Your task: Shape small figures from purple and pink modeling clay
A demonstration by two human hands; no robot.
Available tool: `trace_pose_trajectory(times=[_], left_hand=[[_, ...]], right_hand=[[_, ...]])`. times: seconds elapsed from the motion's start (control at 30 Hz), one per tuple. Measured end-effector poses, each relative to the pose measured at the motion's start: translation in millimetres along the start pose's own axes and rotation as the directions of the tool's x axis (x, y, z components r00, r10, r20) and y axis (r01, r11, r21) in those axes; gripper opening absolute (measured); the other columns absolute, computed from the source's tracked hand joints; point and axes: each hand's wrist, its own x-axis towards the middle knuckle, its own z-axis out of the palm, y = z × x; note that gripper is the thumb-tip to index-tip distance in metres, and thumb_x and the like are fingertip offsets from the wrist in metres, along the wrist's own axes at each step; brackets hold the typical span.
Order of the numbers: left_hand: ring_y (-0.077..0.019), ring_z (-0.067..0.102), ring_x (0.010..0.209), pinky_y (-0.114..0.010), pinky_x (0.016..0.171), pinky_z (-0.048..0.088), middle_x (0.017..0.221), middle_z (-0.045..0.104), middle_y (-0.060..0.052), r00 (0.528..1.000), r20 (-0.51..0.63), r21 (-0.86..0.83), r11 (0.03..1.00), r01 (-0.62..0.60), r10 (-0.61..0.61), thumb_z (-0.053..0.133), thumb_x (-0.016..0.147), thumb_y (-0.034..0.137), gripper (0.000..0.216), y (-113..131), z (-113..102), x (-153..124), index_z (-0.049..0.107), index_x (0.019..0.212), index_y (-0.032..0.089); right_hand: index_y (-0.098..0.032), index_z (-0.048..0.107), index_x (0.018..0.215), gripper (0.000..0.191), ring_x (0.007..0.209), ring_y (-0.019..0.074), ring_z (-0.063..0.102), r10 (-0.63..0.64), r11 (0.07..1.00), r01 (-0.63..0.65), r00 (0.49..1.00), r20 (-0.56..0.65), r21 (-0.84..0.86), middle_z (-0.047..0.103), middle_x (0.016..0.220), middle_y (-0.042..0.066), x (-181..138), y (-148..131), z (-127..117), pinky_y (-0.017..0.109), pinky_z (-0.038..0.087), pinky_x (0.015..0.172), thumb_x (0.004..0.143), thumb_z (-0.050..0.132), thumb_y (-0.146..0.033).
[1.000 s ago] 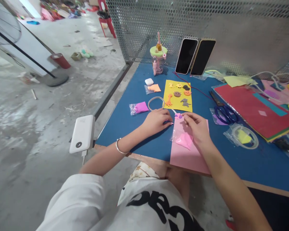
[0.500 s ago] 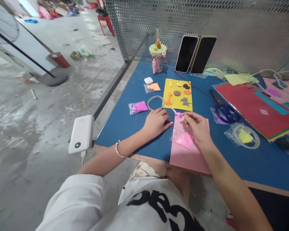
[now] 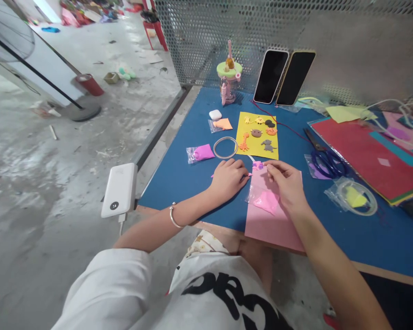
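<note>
Seven small clay animals (image 3: 257,133) already sit finished on the yellow card (image 3: 241,123) further back on the blue worktop (image 3: 179,178). A new pink clay figure (image 3: 257,165), at the top edge of the pink sheet (image 3: 265,229), looks only begun. The right hand (image 3: 286,185) pinches at it with its fingertips; the left hand (image 3: 229,178), loosely curled, holds a thin pink tool (image 3: 248,174) beside it. A bag of pink clay (image 3: 265,200) lies under the right hand.

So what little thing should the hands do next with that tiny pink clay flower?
Probably press it gently flat: the right hand pinches the pink clay flower at the pink sheet's top edge, while the left hand lies beside it holding a thin pink tool.
</note>
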Motion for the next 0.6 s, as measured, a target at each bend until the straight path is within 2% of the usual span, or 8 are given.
trace_pose_trajectory(times=[0.3,0.37,0.43,0.47,0.5,0.53,0.6], left_hand=[[-0.0191,0.054,0.084,-0.035,0.074,0.037,0.092,0.064,-0.006,0.999,-0.033,0.006,1.000,-0.030,0.030,0.049,0.091,0.030,0.022,0,-1,3,0.067,0.085,0.019],[-0.0186,0.055,0.084,-0.035,0.075,0.038,0.092,0.064,-0.005,0.998,-0.057,-0.056,0.998,-0.017,0.014,0.051,0.089,0.027,0.019,-1,-3,4,0.067,0.084,0.019],[-0.0171,0.055,0.084,-0.033,0.076,0.040,0.091,0.064,-0.005,0.995,-0.094,-0.233,0.972,0.011,-0.033,0.055,0.085,0.025,0.014,-2,-4,6,0.067,0.082,0.018],[-0.0158,0.055,0.082,-0.031,0.074,0.041,0.089,0.064,-0.005,0.992,-0.102,-0.376,0.926,0.026,-0.070,0.058,0.083,0.025,0.012,-3,-5,7,0.067,0.080,0.018],[-0.0143,0.055,0.079,-0.030,0.072,0.041,0.086,0.063,-0.004,0.989,-0.093,-0.542,0.839,0.045,-0.113,0.060,0.081,0.026,0.011,-4,-5,9,0.067,0.079,0.017],[-0.0128,0.055,0.076,-0.028,0.070,0.042,0.083,0.063,-0.003,0.986,-0.060,-0.706,0.705,0.067,-0.155,0.063,0.079,0.028,0.012,-4,-5,10,0.066,0.077,0.016],[-0.0100,0.052,0.068,-0.026,0.065,0.041,0.076,0.060,-0.002,0.976,0.056,-0.928,0.349,0.128,-0.208,0.067,0.076,0.034,0.019,-5,-4,13,0.063,0.076,0.016]], right_hand=[[-0.022,0.073,0.079,0.012,0.049,0.0081,0.049,-0.026,1.000,0.026,1.000,0.003,0.000,0.061,0.060,-0.001,0,0,-1,0.021,0.036,0.043,0.074,0.067,-0.031],[-0.022,0.073,0.079,0.012,0.050,0.0085,0.050,-0.028,1.000,0.028,1.000,-0.001,0.002,0.061,0.061,-0.001,0,0,-1,0.021,0.036,0.043,0.074,0.067,-0.031],[-0.022,0.073,0.079,0.012,0.050,0.0084,0.050,-0.030,1.000,0.030,1.000,-0.007,0.002,0.062,0.062,-0.001,0,0,0,0.021,0.037,0.043,0.074,0.067,-0.031],[-0.022,0.073,0.079,0.012,0.050,0.0081,0.049,-0.033,0.999,0.033,0.999,-0.011,0.003,0.063,0.064,-0.001,0,0,0,0.021,0.037,0.044,0.074,0.067,-0.031],[-0.022,0.073,0.079,0.012,0.050,0.0079,0.049,-0.036,0.999,0.036,0.999,-0.014,0.005,0.064,0.066,0.000,0,0,0,0.021,0.037,0.043,0.074,0.068,-0.031],[-0.022,0.072,0.079,0.012,0.051,0.0080,0.049,-0.038,0.999,0.038,0.999,-0.014,0.006,0.064,0.067,0.000,0,0,0,0.021,0.037,0.043,0.073,0.068,-0.031],[-0.022,0.072,0.080,0.013,0.052,0.0085,0.050,-0.041,0.999,0.041,0.999,-0.015,0.012,0.064,0.067,0.000,0,1,-1,0.021,0.037,0.043,0.074,0.068,-0.032]])
